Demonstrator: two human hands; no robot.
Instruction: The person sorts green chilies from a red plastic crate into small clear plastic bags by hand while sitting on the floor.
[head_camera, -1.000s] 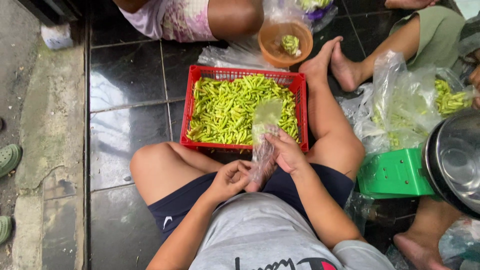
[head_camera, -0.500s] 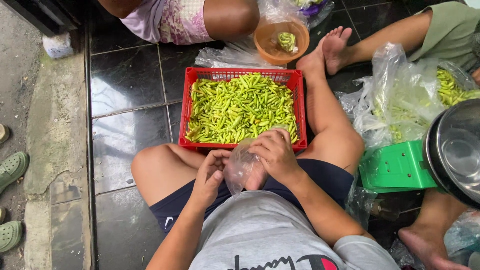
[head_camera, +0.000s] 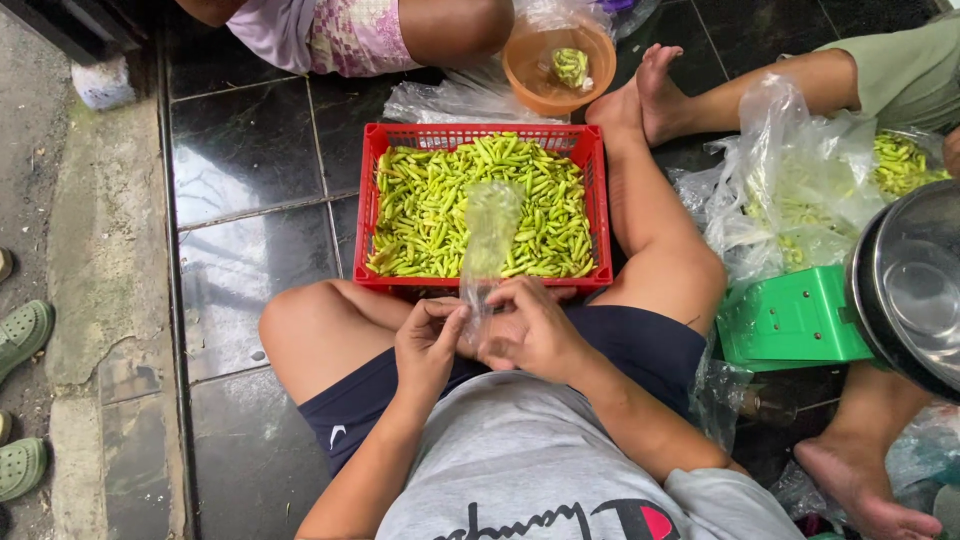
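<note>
I sit on a dark tiled floor with a red plastic basket (head_camera: 366, 210) full of small green chillies (head_camera: 440, 210) between my legs. Both hands meet over my lap, just below the basket's near rim. My left hand (head_camera: 428, 345) and my right hand (head_camera: 530, 330) pinch the lower end of a small clear plastic bag (head_camera: 488, 235). The bag stands up from my fingers over the chillies. It looks empty.
An orange bowl (head_camera: 530, 75) with a few chillies sits beyond the basket. At the right lie clear bags of chillies (head_camera: 800, 190), a green scale (head_camera: 790, 320) with a steel pan (head_camera: 910, 285), and other people's legs. Green sandals (head_camera: 22, 335) rest on the concrete at the left.
The bag was crumpled between my hands half a second ago; now it is stretched out upright over the basket. My hands stay close together above my lap.
</note>
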